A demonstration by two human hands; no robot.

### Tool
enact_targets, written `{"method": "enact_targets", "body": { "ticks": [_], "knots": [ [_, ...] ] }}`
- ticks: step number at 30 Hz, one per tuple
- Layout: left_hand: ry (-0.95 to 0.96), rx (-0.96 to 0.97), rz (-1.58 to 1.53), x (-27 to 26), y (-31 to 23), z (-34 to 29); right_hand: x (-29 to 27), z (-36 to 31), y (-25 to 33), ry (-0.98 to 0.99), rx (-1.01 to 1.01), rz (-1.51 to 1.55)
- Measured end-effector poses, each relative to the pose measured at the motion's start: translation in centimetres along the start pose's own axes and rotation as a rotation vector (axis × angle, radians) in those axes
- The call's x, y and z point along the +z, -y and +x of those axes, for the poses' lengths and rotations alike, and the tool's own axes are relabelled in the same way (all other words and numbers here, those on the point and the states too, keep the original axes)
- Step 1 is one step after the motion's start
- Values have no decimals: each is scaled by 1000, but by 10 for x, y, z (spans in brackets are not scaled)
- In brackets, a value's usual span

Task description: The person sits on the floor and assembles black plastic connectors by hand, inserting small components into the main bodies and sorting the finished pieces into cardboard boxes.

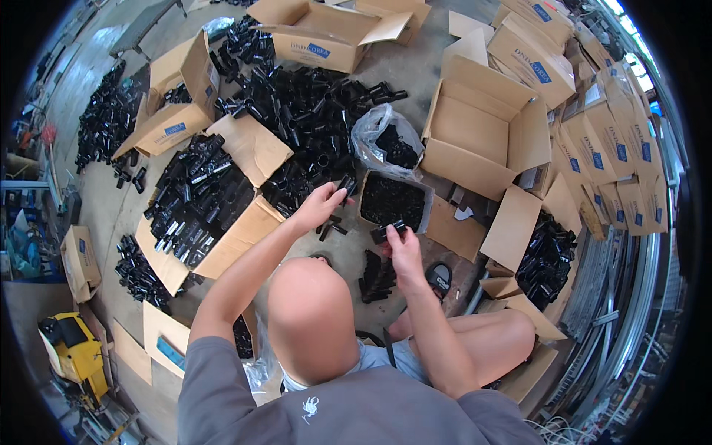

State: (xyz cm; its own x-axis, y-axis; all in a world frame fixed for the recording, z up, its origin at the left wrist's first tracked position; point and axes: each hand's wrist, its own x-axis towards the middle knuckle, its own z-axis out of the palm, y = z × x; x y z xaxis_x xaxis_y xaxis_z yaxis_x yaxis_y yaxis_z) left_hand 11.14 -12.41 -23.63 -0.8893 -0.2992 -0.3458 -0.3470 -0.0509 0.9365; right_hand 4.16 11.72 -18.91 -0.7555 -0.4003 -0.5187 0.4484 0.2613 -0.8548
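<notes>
My left hand (321, 206) is closed, pinching a small black tube-shaped fitting (346, 184) at the edge of a large heap of similar parts. My right hand (405, 252) grips another black fitting (380, 234) just in front of a small open box (428, 210) full of tiny black pieces. Behind that box stands a clear plastic bag (365, 133), also with small black pieces inside. A neat row of black fittings (377, 277) lies on the floor between my legs, below my right hand.
The large heap of black fittings (311, 111) spreads ahead. At left, an open carton (237, 239) is full of them; another filled carton (512, 230) stands at right. A carton with a bare bottom (475, 137) sits ahead right, near stacked boxes (608, 148) and long metal profiles (589, 297).
</notes>
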Motion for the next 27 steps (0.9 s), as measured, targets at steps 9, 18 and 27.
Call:
{"method": "enact_targets", "body": {
  "ticks": [9,18,27],
  "knots": [
    [345,118,-380,46,-230,-70,-57,-77,208,610,-113,362],
    [409,165,-366,107,-303,-79,-126,-73,258,654,-267,390],
    [296,15,-260,148,-267,-63,-166,-74,239,417,-183,-6]
  ]
}}
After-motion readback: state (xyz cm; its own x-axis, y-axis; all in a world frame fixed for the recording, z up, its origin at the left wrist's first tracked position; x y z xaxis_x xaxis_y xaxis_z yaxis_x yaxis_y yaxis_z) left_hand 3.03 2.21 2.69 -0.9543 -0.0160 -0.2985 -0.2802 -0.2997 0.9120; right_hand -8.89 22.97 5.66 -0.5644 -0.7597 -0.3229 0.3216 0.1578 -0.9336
